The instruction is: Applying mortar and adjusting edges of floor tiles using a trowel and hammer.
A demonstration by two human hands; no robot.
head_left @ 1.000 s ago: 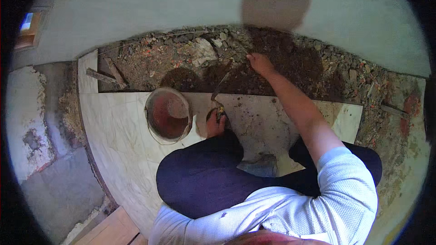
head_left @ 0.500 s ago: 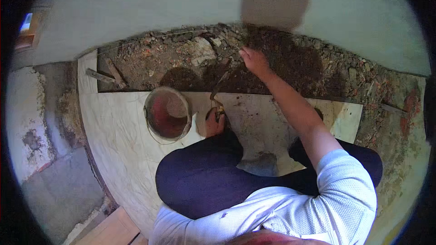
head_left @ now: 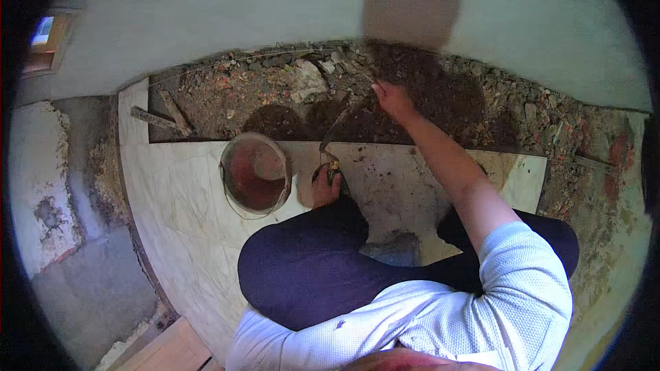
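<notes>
My left hand (head_left: 326,187) grips the trowel (head_left: 334,139) handle beside the bucket (head_left: 256,173), blade angled toward the rubble (head_left: 289,93), where my right hand (head_left: 390,99) reaches, fingers curled—holding what, I cannot tell.

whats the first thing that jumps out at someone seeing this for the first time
The strip of dark rubble and soil along the foot of the pale wall, where the right hand reaches into the dirt. Just below, on the light tiled floor, stands a round bucket with a reddish inside, and beside it the left hand grips a trowel pointing toward the rubble.
</notes>
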